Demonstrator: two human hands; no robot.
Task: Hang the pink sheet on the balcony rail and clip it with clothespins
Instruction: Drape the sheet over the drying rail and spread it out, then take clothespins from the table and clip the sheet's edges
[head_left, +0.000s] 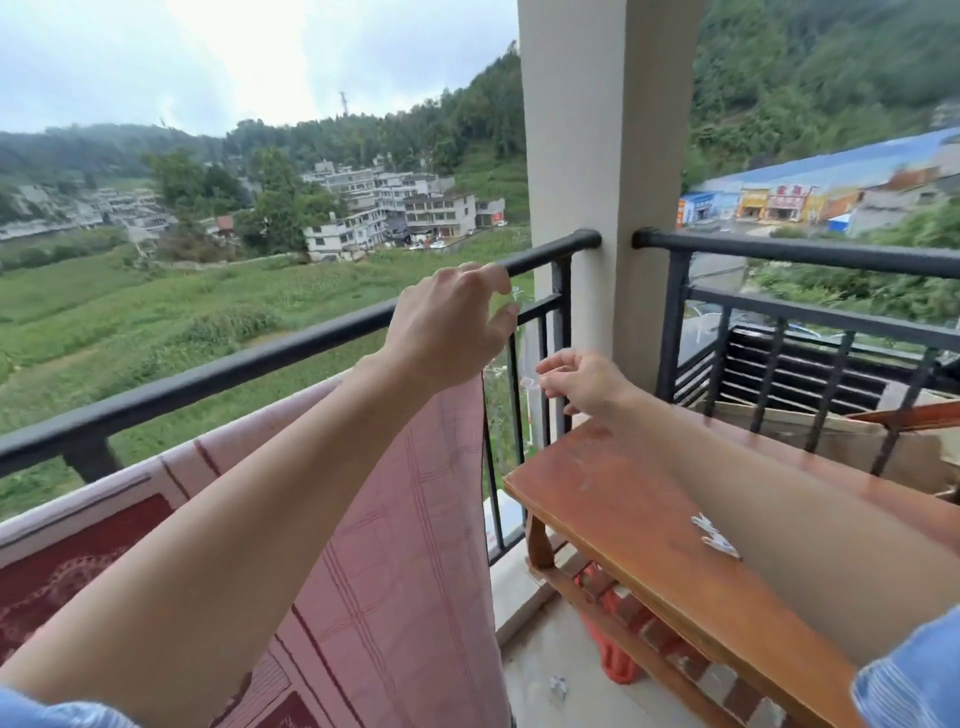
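Sheet (405, 519) by rail (208, 374) at left; table (649, 519) at right, clothespins (714, 535) on it.

There is open room above the black rail (208, 383). The big pillar (597, 156) blocks its right end, and the wooden table (597, 499) fills the corner below.

The one view comes from the person's head. It stands on a balcony and faces outward and a little down, across the rail (208, 375). The lens is wide, so the rail bows and the far skyline tilts. Both forearms enter from the near bottom corners, close to the lens, and the left grip (447, 322) and right grip (582, 382) sit mid-frame. The sheet (405, 545) fills the near left and the counter (623, 509) the near right. The pillar (602, 156) rises right of centre. Fields (156, 312) and hills lie far off.
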